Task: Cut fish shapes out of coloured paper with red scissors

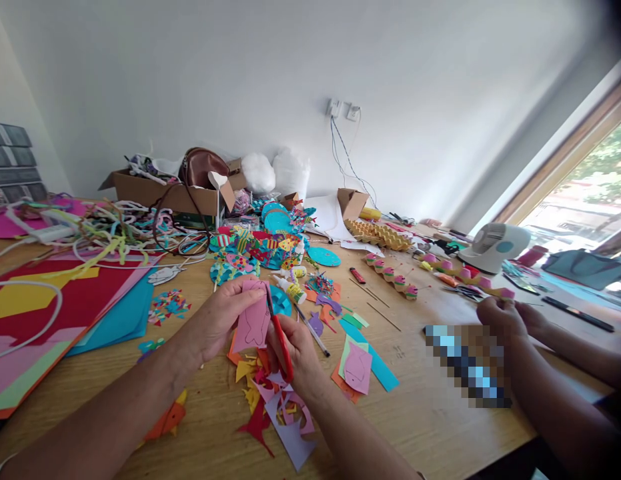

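My left hand (224, 319) pinches a pink paper fish shape (252, 325) and holds it upright above the wooden table (420, 407). My right hand (296, 353) grips red-handled scissors (279, 333), whose blades reach up along the right edge of the pink paper. Under both hands lies a heap of coloured paper offcuts (277, 407) in yellow, red, orange and lilac. A second pink fish cut-out (359, 368) rests on green and orange paper just right of my right hand.
Large coloured sheets (50, 313) lie at the left. Finished paper fish (255, 250), glue bottles (293, 290) and cardboard boxes (160, 190) crowd the middle and back. Another person's hands (505, 317) work at the right, near a small white fan (495, 247).
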### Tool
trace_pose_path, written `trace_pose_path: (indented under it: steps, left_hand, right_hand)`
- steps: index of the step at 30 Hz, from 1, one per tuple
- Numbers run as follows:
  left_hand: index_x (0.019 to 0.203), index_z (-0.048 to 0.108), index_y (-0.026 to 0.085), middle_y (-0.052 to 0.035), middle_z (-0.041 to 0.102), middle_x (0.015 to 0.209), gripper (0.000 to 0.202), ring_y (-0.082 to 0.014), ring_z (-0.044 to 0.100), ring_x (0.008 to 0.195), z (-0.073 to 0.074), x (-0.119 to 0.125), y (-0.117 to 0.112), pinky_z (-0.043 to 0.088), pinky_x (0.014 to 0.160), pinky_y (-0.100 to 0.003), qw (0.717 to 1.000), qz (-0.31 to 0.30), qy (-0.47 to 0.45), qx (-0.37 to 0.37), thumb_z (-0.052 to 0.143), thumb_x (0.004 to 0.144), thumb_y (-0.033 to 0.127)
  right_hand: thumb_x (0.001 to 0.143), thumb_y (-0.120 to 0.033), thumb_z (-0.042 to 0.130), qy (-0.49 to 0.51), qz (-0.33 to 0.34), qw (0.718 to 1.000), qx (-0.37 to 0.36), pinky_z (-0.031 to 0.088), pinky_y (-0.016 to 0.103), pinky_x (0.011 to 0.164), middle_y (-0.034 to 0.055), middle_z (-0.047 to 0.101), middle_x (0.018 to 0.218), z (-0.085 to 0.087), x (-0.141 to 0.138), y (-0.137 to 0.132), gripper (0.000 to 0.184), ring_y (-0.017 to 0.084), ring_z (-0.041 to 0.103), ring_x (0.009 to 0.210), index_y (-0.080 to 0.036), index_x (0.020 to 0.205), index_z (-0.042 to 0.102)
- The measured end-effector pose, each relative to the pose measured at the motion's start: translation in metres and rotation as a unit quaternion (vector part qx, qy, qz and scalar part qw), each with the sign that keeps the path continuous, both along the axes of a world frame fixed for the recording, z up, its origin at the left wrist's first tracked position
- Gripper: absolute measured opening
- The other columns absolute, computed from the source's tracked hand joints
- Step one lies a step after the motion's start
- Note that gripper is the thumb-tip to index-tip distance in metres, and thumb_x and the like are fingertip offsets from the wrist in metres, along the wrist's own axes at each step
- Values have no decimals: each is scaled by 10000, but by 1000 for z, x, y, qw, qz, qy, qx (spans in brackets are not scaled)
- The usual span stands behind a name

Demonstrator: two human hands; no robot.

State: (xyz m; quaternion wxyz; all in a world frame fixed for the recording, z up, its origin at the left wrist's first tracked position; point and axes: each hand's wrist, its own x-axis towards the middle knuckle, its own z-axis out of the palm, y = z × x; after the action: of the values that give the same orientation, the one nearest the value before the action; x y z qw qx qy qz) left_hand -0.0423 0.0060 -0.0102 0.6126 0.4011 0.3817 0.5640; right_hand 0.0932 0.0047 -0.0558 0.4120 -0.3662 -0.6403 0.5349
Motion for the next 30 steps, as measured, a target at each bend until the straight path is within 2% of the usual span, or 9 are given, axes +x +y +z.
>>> trace_pose_path:
  steps: [11, 19, 30]
  left_hand:
    - [678, 615, 173, 71, 562, 547, 292, -68, 481, 492, -5, 1, 1, 385, 464, -161, 999, 33, 14, 5, 808, 570, 364]
    - [689, 589, 177, 71, 547, 543, 291, -69, 465, 477, -7, 3, 0, 381, 460, -167, 999, 14, 28, -9, 785, 586, 365]
    - [688, 565, 166, 67, 533, 537, 314, -57, 433, 458, 0, -4, -1, 358, 432, -157, 999, -28, 39, -24, 786, 586, 366]
  right_hand:
    - [815, -463, 483, 2, 7, 1000, -5, 254, 178, 345, -79, 381, 400, 0, 0, 0, 355, 64, 334, 343, -211, 576, 407]
    - [833, -448, 468, -4, 2, 1000, 3, 264, 177, 354, -78, 389, 413, -1, 2, 1, 356, 63, 336, 357, -211, 576, 400]
    - [838, -514, 487, -4, 10, 1000, -3, 265, 170, 338, -74, 396, 413, -1, 2, -1, 417, 60, 342, 348, -209, 567, 402]
